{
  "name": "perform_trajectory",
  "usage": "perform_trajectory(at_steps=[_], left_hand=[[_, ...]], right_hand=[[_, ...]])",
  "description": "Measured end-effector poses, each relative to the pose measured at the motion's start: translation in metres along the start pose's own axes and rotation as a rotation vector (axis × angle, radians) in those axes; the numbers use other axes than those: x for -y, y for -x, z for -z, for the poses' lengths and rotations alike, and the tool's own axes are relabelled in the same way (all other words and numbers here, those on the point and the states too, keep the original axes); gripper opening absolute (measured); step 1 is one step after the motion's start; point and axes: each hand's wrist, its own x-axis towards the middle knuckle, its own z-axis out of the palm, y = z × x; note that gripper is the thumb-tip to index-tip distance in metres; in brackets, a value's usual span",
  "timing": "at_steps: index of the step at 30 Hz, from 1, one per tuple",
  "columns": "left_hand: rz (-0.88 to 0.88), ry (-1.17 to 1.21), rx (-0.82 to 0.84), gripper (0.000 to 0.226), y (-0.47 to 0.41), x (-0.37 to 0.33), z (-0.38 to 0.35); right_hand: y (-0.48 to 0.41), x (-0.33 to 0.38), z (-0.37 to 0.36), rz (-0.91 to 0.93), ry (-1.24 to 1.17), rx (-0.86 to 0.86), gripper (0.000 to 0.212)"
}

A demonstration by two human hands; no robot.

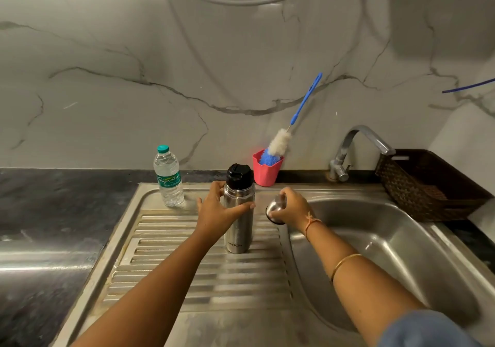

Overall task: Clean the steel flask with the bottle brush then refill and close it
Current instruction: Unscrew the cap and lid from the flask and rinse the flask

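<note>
Blue sleeve (428,329) on the right arm lies closest, at the bottom edge. Out from it, the steel flask (239,226) stands upright on the ribbed drainboard (187,266), just left of the sink basin (401,253), with its black stopper (239,175) on the neck. The left hand (217,210) grips the flask's upper body, thumb across the front and fingers wrapped behind. The right hand (292,208) has its fingers curled round the flask's steel cup cap (275,207), held just beside the flask over the basin's edge.

The step in hand looks like opening: the outer cap is off and the stopper is next. It would go best to park the cap mouth-down on the drainboard where it cannot roll into the basin, then steady the flask low and firm while twisting the stopper.

Behind, the bottle brush (292,121) leans in a pink cup (266,172) against the wall; a water bottle (168,179) stands to the left, and a tap (359,145) and wicker basket (428,185) to the right.
</note>
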Motion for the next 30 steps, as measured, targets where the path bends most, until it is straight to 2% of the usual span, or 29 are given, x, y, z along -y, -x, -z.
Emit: perform_trajectory(at_steps=[7,13,16,17,20,21,24,26,28,30], left_hand=[[-0.004,-0.026,0.018,0.063,-0.002,0.004,0.001],[0.003,-0.074,0.012,0.057,-0.003,0.004,0.002],[0.016,-0.067,0.030,0.058,-0.004,0.005,0.003],[0.020,-0.065,0.033,0.060,-0.004,0.005,0.004],[0.028,-0.055,0.030,0.066,-0.006,0.005,0.003],[0.029,-0.053,0.030,0.066,-0.006,0.005,0.003],[0.035,-0.049,0.022,0.067,-0.006,0.006,0.001],[0.028,-0.054,0.020,0.066,-0.005,0.005,0.001],[0.034,-0.053,0.019,0.067,-0.004,0.002,0.002],[0.036,-0.054,0.029,0.070,-0.004,0.000,0.002]], right_hand=[[-0.013,-0.012,-0.046,0.035,0.104,0.026,0.022],[-0.018,-0.015,-0.065,0.052,0.143,0.098,0.030],[-0.028,-0.009,-0.059,0.028,0.155,0.213,0.044],[-0.031,-0.004,-0.054,0.022,0.134,0.233,0.041],[-0.033,0.025,-0.025,-0.004,-0.033,0.118,0.016],[-0.032,0.039,-0.012,0.004,-0.093,0.067,0.015],[-0.017,0.087,0.029,0.085,-0.226,-0.031,0.032],[-0.003,0.115,0.049,0.164,-0.254,0.012,0.041],[0.007,0.135,0.057,0.202,-0.077,0.138,0.049],[0.011,0.147,0.053,0.214,0.201,0.198,0.054]])
